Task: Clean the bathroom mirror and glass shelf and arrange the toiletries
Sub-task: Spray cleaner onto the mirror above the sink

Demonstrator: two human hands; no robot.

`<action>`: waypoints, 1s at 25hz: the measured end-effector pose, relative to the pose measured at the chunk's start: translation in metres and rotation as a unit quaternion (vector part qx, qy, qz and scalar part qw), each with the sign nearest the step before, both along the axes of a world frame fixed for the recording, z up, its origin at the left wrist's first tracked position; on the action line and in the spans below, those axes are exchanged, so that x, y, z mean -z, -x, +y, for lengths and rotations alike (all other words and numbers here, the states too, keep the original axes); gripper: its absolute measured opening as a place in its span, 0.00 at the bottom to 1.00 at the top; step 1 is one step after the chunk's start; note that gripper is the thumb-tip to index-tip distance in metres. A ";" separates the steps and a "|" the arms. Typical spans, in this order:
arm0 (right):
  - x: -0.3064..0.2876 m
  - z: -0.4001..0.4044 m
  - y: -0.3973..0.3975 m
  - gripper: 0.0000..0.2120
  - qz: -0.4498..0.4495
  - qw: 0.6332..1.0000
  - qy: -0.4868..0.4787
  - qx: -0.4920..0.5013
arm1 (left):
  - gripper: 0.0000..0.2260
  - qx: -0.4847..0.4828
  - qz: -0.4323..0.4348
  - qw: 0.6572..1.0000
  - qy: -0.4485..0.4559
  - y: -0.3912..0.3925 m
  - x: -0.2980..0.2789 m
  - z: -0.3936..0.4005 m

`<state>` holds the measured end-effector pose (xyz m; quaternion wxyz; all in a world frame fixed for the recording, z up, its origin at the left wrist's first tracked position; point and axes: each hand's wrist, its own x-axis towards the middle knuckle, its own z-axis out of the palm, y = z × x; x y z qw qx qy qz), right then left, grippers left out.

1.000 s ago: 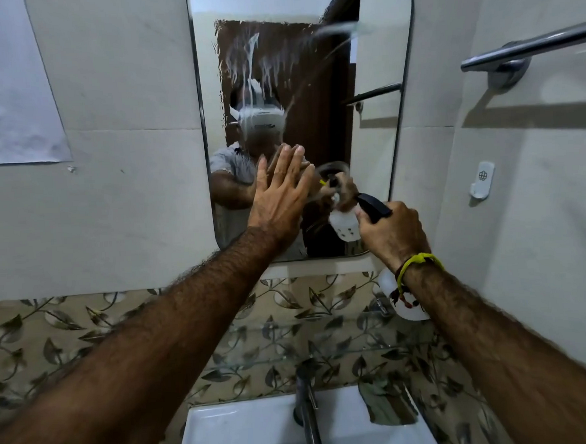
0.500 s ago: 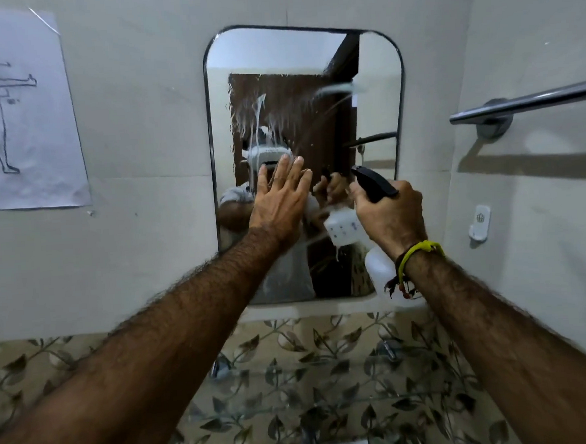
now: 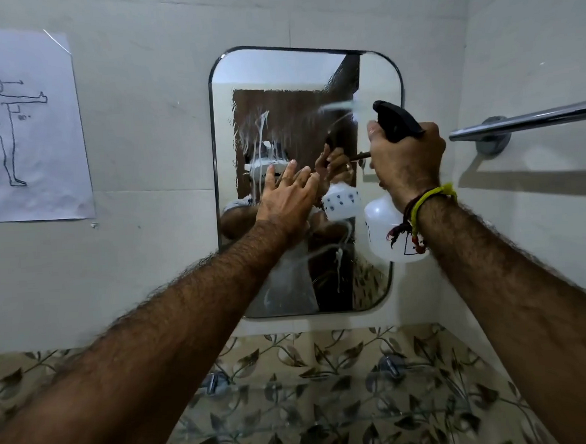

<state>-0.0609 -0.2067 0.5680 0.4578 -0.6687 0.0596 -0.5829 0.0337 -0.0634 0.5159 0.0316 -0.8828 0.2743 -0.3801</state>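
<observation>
A rounded wall mirror (image 3: 275, 72) hangs straight ahead, streaked with white foam running down its upper middle. My left hand (image 3: 288, 201) lies flat against the glass with straight fingers, holding nothing. My right hand (image 3: 406, 160) grips a white spray bottle (image 3: 384, 226) by its black trigger head, raised at the mirror's right edge with the nozzle pointing at the glass. Below, the glass shelf (image 3: 330, 405) sits on two chrome brackets against the leaf-patterned tiles; I see no toiletries on it.
A chrome towel bar (image 3: 525, 121) runs along the right wall, close to my right hand. A paper sheet with a drawn figure (image 3: 21, 125) is taped to the left wall. Leaf-patterned tiles (image 3: 344, 352) cover the wall below the mirror.
The view has tilted upward, so the sink and tap have dropped out of sight. My right hand raised the spray bottle higher along the mirror's right edge. My left hand stays flat on the glass.
</observation>
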 end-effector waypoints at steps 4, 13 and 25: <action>0.005 -0.014 0.001 0.15 0.022 0.999 -0.023 0.012 | 0.37 -0.015 0.011 1.000 0.000 0.002 0.000 -0.005; 0.059 -0.026 0.009 0.18 0.114 0.992 0.044 0.037 | 0.40 -0.011 0.026 1.000 0.001 0.009 0.018 -0.018; 0.147 -0.024 0.021 0.15 0.245 0.962 0.124 -0.011 | 0.40 -0.009 0.060 0.998 -0.023 0.011 0.086 -0.019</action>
